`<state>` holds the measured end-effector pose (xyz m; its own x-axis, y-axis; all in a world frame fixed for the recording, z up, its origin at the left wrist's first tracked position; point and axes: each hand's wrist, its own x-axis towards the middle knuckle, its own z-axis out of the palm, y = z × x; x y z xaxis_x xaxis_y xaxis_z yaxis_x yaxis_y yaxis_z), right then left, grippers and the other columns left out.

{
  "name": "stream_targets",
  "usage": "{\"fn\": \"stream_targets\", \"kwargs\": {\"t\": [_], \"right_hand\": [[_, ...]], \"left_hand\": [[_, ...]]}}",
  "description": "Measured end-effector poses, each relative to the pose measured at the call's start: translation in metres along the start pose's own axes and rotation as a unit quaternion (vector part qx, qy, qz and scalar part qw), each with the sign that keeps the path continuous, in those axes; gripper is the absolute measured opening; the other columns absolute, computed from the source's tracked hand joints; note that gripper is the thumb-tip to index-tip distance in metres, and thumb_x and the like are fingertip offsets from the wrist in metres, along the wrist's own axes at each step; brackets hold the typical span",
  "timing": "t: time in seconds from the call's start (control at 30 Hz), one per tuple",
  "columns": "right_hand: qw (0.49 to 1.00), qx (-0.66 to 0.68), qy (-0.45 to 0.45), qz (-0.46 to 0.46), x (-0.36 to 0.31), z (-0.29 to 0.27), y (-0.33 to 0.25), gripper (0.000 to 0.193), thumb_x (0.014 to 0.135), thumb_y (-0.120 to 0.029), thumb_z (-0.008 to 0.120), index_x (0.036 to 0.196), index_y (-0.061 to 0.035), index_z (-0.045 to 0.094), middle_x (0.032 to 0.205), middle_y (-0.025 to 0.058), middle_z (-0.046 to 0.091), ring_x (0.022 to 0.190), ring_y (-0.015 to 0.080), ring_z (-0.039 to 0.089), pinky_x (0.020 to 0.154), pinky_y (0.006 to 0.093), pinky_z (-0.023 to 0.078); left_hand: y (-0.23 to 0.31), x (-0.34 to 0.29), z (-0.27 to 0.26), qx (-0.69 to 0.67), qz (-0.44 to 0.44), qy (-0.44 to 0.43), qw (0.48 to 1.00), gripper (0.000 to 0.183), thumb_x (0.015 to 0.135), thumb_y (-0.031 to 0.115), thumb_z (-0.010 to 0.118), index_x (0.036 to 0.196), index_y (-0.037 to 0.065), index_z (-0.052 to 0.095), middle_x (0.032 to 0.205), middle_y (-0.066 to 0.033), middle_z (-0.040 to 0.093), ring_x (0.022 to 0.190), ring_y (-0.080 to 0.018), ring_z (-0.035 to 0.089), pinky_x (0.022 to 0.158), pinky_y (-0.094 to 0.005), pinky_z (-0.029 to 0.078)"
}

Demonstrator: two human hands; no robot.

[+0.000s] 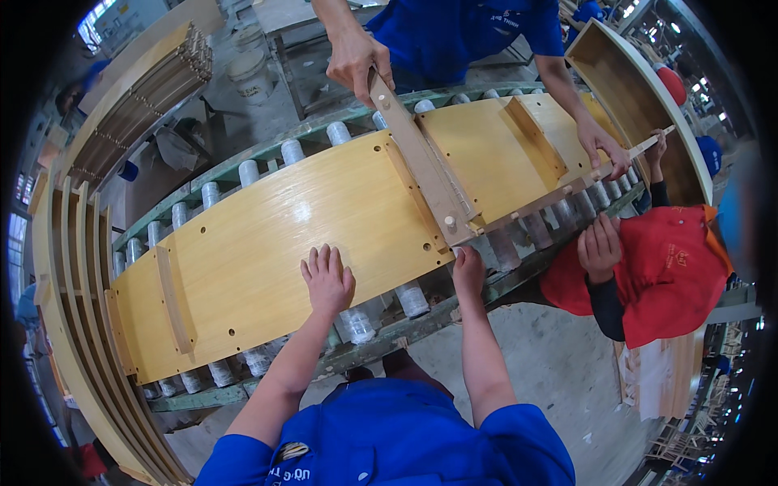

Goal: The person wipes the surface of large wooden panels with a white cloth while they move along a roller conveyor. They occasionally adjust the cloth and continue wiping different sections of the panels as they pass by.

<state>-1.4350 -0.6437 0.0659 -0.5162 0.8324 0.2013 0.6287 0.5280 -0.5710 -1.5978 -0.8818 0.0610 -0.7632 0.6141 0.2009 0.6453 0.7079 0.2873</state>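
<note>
A long yellow-varnished wood panel (284, 219) with dark holes and cross battens lies on the rollers in front of me. My left hand (328, 282) rests on it with its fingers spread. At the panel's near edge, my right hand (468, 274) is closed beside the corner where a wide brown crosspiece (417, 154) meets a long narrow rail (551, 198). What its fingertips pinch is hidden. Across from me, a co-worker's hand (359, 63) grips the crosspiece's far end. That person's other hand (600, 147) holds the rail.
Plastic-wrapped rollers (412, 300) sit in a green conveyor frame (389, 336). A person in red (673, 271) stands at right, one hand at the rail's end. An open wooden box (620, 81) stands beyond. Slatted wood frames (81, 324) and stacked boards (138, 97) are at left.
</note>
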Motion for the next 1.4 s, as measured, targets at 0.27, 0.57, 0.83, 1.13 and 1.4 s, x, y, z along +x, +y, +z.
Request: {"fn": "stream_targets", "kwargs": {"t": [0.27, 0.57, 0.83, 1.13, 1.4], "right_hand": [[1.0, 0.023, 0.001, -0.008, -0.006, -0.005, 0.005, 0.012, 0.085, -0.014, 0.051, 0.086, -0.0033, 0.057, 0.081, 0.016, 0.058, 0.076, 0.0359, 0.056, 0.066, 0.0434, 0.045], [0.998, 0.012, -0.051, -0.021, -0.001, -0.014, 0.017, 0.012, 0.084, -0.013, 0.052, 0.087, -0.0028, 0.057, 0.084, 0.016, 0.059, 0.076, 0.036, 0.056, 0.065, 0.0428, 0.046], [0.813, 0.488, -0.297, 0.115, -0.004, -0.037, -0.038, 0.031, 0.091, -0.01, 0.042, 0.121, 0.0004, 0.045, 0.096, 0.0096, 0.06, 0.084, 0.0151, 0.06, 0.069, 0.0251, 0.048], [0.604, 0.636, -0.478, 0.052, -0.142, -0.015, -0.177, 0.041, 0.091, -0.009, 0.044, 0.13, -0.0034, 0.034, 0.111, 0.0155, 0.055, 0.103, 0.0221, 0.054, 0.089, 0.0332, 0.042], [0.536, 0.563, -0.627, 0.047, -0.289, 0.004, -0.287, 0.038, 0.09, -0.009, 0.046, 0.127, -0.0016, 0.041, 0.116, 0.0097, 0.054, 0.1, 0.0148, 0.053, 0.087, 0.0292, 0.042]], "left_hand": [[0.002, 0.0, 0.001, 0.003, 0.001, 0.002, 1.0, 0.049, 0.081, 0.028, 0.048, 0.123, 0.003, 0.042, 0.131, -0.0158, 0.036, 0.126, -0.0356, 0.025, 0.103, -0.0548, 0.014], [0.007, 0.003, 0.001, 0.003, -0.014, -0.019, 1.0, 0.051, 0.081, 0.029, 0.047, 0.124, 0.004, 0.042, 0.132, -0.0153, 0.036, 0.127, -0.035, 0.024, 0.104, -0.0537, 0.012], [0.002, -0.025, -0.004, -0.229, -0.05, 0.048, 0.971, 0.038, 0.077, 0.021, 0.056, 0.111, 0.003, 0.052, 0.114, -0.0175, 0.051, 0.105, -0.0357, 0.047, 0.093, -0.0457, 0.035], [0.01, -0.116, -0.13, -0.494, -0.073, -0.187, 0.846, 0.037, 0.089, 0.031, 0.049, 0.105, -0.002, 0.05, 0.089, -0.0163, 0.058, 0.079, -0.024, 0.057, 0.069, -0.0342, 0.044], [-0.105, -0.246, -0.222, -0.175, -0.094, -0.001, 0.98, 0.022, 0.083, 0.019, 0.049, 0.088, -0.002, 0.05, 0.083, -0.0172, 0.057, 0.08, -0.0365, 0.053, 0.069, -0.0459, 0.041]]}}
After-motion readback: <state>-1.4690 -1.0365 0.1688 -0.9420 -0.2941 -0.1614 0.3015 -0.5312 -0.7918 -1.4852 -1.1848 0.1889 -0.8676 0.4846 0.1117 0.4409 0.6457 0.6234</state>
